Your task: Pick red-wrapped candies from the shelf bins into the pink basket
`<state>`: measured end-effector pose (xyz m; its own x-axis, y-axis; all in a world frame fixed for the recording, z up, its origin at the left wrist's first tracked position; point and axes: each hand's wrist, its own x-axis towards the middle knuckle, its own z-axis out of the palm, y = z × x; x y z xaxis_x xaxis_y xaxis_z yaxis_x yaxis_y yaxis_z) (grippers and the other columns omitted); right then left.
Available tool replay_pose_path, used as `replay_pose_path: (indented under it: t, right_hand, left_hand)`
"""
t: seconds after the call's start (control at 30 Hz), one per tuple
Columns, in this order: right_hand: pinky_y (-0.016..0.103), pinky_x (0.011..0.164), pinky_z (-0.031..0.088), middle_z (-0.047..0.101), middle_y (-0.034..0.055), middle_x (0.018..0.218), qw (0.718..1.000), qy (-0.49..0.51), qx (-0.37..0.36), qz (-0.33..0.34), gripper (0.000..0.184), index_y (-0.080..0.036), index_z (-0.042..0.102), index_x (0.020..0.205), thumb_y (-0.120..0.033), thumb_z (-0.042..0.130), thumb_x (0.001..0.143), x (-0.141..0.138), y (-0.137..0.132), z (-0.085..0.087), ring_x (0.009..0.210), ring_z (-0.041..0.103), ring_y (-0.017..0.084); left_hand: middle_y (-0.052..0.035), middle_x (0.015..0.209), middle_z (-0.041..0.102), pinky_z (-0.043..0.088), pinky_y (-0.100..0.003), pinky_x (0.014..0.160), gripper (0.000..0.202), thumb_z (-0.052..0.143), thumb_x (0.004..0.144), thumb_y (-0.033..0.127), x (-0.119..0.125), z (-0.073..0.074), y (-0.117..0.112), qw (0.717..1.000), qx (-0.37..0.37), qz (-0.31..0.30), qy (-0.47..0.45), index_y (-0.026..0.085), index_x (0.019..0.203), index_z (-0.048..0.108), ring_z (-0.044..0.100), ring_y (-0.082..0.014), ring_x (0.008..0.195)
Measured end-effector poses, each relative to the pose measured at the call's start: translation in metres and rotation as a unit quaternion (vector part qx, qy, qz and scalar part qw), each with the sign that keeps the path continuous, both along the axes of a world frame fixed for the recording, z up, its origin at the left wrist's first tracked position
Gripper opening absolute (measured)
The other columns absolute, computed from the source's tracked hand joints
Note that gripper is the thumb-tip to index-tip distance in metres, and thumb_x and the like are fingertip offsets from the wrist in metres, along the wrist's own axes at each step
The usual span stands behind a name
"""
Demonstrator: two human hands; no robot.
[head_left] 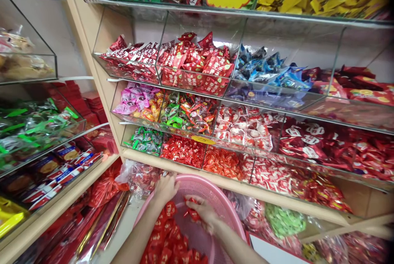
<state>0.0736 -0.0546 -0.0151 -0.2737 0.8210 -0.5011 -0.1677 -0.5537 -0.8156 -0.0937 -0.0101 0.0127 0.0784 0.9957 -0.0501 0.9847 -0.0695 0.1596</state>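
Note:
A pink plastic basket with a perforated wall is in front of me, below the shelves. Red-wrapped candies lie heaped in its left and near part. At the far left rim, my left hand is closed on the basket's edge, its fingertips partly hidden. My right hand is inside the basket, fingers closed around a few red-wrapped candies. The basket's bare bottom shows below that hand.
Clear bins of wrapped candies rise in tiers ahead, with a wooden shelf edge just beyond the basket. Another shelf stands at left. Bagged goods lie under the right shelf, and red packages at lower left.

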Motion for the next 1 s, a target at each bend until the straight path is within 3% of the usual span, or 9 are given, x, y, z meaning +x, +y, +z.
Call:
replay_pose_path:
  t: [0.1,0.2,0.33,0.43,0.67,0.83,1.0]
  right_hand:
    - [0.020,0.042,0.040,0.062,-0.0005,0.063,0.999,-0.033,-0.013,-0.028,0.032,-0.019,0.062,0.094,-0.033,0.068,0.066,-0.006,0.004,-0.033,0.046,0.052,0.010]
    - [0.031,0.056,0.050,0.064,0.0031,0.072,0.984,-0.133,0.113,-0.035,0.022,-0.020,0.062,0.091,-0.027,0.060,0.071,-0.015,0.009,-0.054,0.061,0.060,0.018]
    - [0.039,0.085,0.048,0.061,0.0073,0.099,0.884,-0.301,0.357,0.019,0.024,-0.022,0.064,0.093,-0.015,0.053,0.073,-0.022,0.008,-0.064,0.096,0.057,0.023]
    - [0.034,0.091,0.045,0.055,0.0055,0.106,0.839,-0.320,0.433,0.081,0.036,-0.025,0.060,0.105,-0.009,0.046,0.076,-0.024,0.005,-0.058,0.101,0.054,0.019]
    - [0.033,0.091,0.043,0.052,0.0057,0.111,0.803,-0.344,0.467,0.137,0.039,-0.024,0.049,0.116,-0.011,0.041,0.081,-0.020,0.002,-0.043,0.103,0.052,0.019]
    - [0.037,0.094,0.041,0.054,0.0083,0.110,0.815,-0.361,0.437,0.122,0.033,-0.021,0.046,0.117,-0.020,0.042,0.085,-0.019,0.002,-0.047,0.106,0.050,0.021]
    - [0.039,0.098,0.038,0.051,0.0092,0.115,0.819,-0.371,0.423,0.113,0.040,-0.019,0.044,0.120,-0.027,0.050,0.081,-0.018,0.002,-0.048,0.111,0.046,0.023]
  left_hand:
    - [-0.0117,0.099,0.067,0.045,-0.034,0.076,0.040,0.031,0.086,0.038,0.001,0.001,0.000,1.000,0.002,0.001,0.004,0.020,0.117,0.049,0.063,-0.0236,0.090]
    - [-0.0112,0.099,0.066,0.045,-0.034,0.076,0.040,0.031,0.086,0.038,0.001,0.002,-0.001,1.000,0.005,-0.002,0.006,0.020,0.119,0.048,0.063,-0.0236,0.090]
    - [-0.0118,0.100,0.066,0.045,-0.036,0.076,0.041,0.031,0.086,0.037,0.001,0.001,0.000,1.000,0.001,-0.003,0.007,0.020,0.121,0.046,0.063,-0.0239,0.089]
    - [-0.0124,0.100,0.066,0.046,-0.036,0.075,0.040,0.032,0.086,0.036,0.001,0.001,0.000,1.000,-0.001,-0.002,0.008,0.020,0.119,0.047,0.063,-0.0242,0.089]
    - [-0.0117,0.099,0.066,0.046,-0.035,0.074,0.037,0.032,0.087,0.035,0.000,0.000,-0.001,1.000,0.001,-0.005,0.009,0.020,0.117,0.047,0.063,-0.0232,0.088]
    - [-0.0114,0.098,0.066,0.047,-0.035,0.072,0.037,0.032,0.087,0.036,0.001,-0.001,0.000,1.000,0.005,-0.007,0.008,0.019,0.116,0.048,0.064,-0.0241,0.087]
    - [-0.0117,0.100,0.066,0.046,-0.034,0.073,0.038,0.030,0.088,0.037,0.000,-0.001,0.000,1.000,0.006,-0.007,0.006,0.018,0.117,0.046,0.063,-0.0234,0.088]
